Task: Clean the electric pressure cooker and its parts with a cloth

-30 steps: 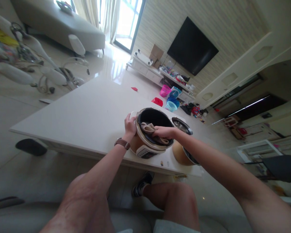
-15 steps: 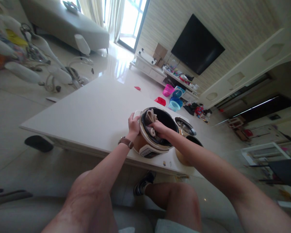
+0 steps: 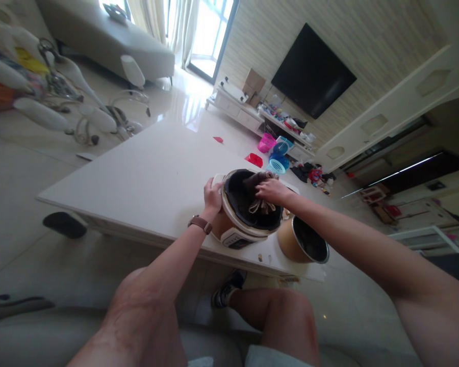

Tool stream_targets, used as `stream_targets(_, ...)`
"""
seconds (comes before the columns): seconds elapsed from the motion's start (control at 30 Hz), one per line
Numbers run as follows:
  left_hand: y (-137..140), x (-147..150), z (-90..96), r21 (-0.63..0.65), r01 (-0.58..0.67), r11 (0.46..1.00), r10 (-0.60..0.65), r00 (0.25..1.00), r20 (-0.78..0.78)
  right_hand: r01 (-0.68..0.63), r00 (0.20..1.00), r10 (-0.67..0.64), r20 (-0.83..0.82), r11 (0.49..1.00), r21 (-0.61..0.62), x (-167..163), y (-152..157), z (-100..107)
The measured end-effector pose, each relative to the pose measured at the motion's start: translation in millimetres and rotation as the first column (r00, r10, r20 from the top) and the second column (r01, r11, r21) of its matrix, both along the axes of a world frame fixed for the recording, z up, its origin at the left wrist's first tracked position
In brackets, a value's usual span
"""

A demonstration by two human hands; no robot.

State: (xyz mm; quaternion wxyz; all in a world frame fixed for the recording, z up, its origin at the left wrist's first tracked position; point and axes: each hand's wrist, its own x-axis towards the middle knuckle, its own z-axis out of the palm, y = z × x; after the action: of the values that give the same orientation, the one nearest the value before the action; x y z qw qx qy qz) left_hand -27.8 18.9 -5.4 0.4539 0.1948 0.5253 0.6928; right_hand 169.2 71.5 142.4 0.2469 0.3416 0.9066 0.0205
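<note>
A rice cooker [image 3: 219, 223] with a white rim, tan side and front control panel stands on the white table [image 3: 137, 178], its dark inside exposed. My left hand [image 3: 213, 196] grips the cooker's left edge by a white side piece. Bunched in my right hand [image 3: 272, 191] is a brownish cloth [image 3: 263, 206], pressed against the inner wall on the cooker's right side. Folds of it stick out above and below my fingers. Right of the cooker, a gold inner pot [image 3: 289, 243] with a dark inside lies tilted, partly behind my right forearm.
Small bits [image 3: 260, 257] lie near the table's front edge. Beyond the table are a red basin [image 3: 253, 160], a pink basket [image 3: 266, 142] and blue baskets [image 3: 277, 164] on the floor. A TV cabinet [image 3: 239, 116] stands by the wall. My knees are below the table edge.
My right hand has moved the cloth from the left side of the cooker's inside across to the right side. My left hand keeps its hold. My forearm now covers the lid.
</note>
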Motion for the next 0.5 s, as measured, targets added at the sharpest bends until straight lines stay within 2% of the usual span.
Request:
stream_targets(0.1, 0, 0, 0.9, 0.02, 0.011, 1.0, -0.011, 1.0, 0.002, -0.209, 0.968, 0.202, -0.149, 0.977, -0.034, -21, 7, -12)
stream_targets(0.2, 1, 0, -0.4, 0.036, 0.01, 0.999, -0.01, 1.0, -0.005, -0.238, 0.954, 0.208, -0.217, 0.964, -0.122, -38, 14, -28)
stream_targets(0.27, 1, 0, -1.3, 0.029, -0.001, 1.0, 0.001, 1.0, -0.005, -0.143, 0.967, 0.112, -0.227, 0.981, -0.127, -41, 16, -34)
stream_targets(0.33, 1, -1, -1.8, 0.016, -0.009, 1.0, 0.009, 1.0, 0.0, 0.061, 0.978, -0.078, -0.194, 0.994, -0.094, -35, 14, -34)
stream_targets(0.43, 1, -1, -2.0, 0.008, 0.0, 1.0, 0.0, 1.0, 0.004, 0.341, 0.936, -0.345, -0.074, 0.938, -0.063, -17, 3, -28)
stream_targets(0.5, 1, -1, -1.9, 0.015, 0.011, 1.0, -0.011, 1.0, 0.006, 0.435, 0.899, -0.437, 0.013, 0.893, -0.113, -7, -7, -23)
